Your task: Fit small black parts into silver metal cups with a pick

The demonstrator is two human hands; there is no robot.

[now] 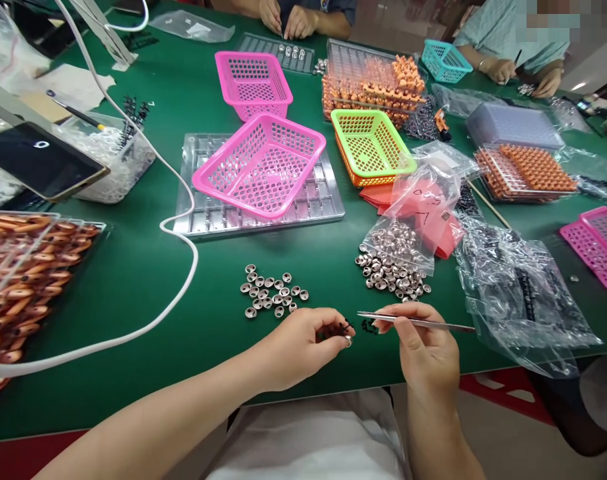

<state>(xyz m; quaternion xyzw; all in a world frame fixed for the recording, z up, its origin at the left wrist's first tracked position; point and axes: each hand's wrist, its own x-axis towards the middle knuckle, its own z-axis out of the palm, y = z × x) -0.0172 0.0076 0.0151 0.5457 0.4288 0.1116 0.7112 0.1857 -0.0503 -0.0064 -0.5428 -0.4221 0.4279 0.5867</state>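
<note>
Near the table's front edge, my left hand (303,347) is closed in a pinch around a small silver ring-like part (348,341), with a dark piece (339,329) between its curled fingers. To its right, my right hand (428,347) grips metal tweezers (423,322) whose tips point left toward my left hand. Small black pieces (368,326) show by the right fingertips; whether they are held or lie on the table I cannot tell. Beyond my left hand lie several loose silver cups (268,291). A larger silver pile (396,267) spills from a clear bag beyond my right hand.
Pink baskets (253,87) stand behind, one on a metal tray (313,207). A green basket (373,143) is right of them. A white cable (196,257) and orange parts (13,287) lie left, crumpled plastic (523,300) right. Two people's hands work across the table.
</note>
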